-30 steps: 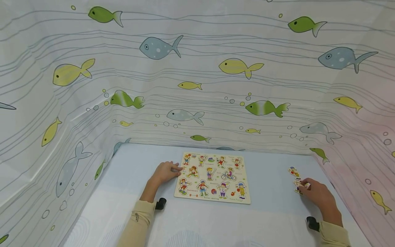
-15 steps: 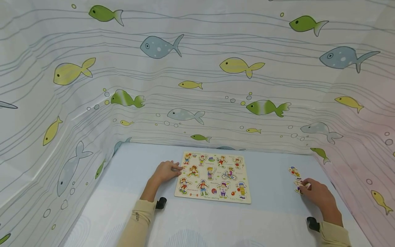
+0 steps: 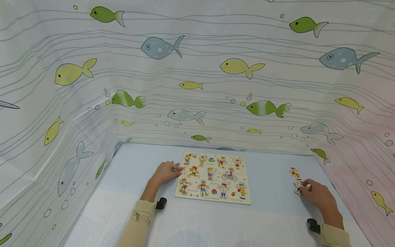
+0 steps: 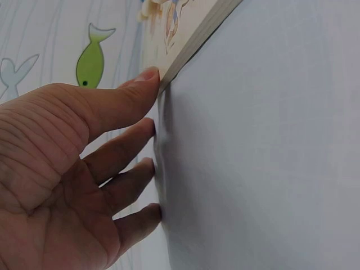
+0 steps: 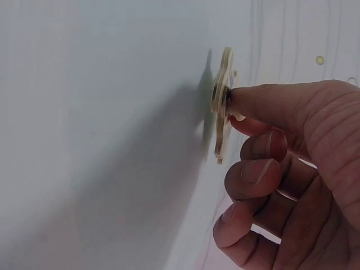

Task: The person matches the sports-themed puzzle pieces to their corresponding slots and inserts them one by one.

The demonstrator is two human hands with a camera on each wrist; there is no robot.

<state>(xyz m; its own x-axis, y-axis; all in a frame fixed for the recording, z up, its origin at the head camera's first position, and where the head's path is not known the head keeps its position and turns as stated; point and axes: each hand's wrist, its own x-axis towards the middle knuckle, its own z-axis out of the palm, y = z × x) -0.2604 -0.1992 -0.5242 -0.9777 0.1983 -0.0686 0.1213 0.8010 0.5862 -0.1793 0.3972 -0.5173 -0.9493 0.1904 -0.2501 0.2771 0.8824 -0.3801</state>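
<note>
A wooden puzzle board [image 3: 202, 175] with printed children playing sports lies on the table. Beside its left edge is my left hand [image 3: 166, 172]. In the left wrist view the thumb [image 4: 143, 93] touches the edge of the board, and the other fingertips rest on the table, fingers extended. Far to the right, my right hand [image 3: 319, 196] pinches a small flat puzzle piece [image 5: 223, 107] between thumb and fingers, seen almost edge-on in the right wrist view. Whether it touches the table I cannot tell. Just beyond it lies another figure-shaped puzzle piece [image 3: 295, 172].
Fish-printed sheets [image 3: 197, 99] rise at the back and both sides of the pale blue table [image 3: 268, 185]. Colourful figure pieces sit across the board in rows. A black camera band [image 3: 313, 226] is on the right wrist, with another [image 3: 161, 203] on the left.
</note>
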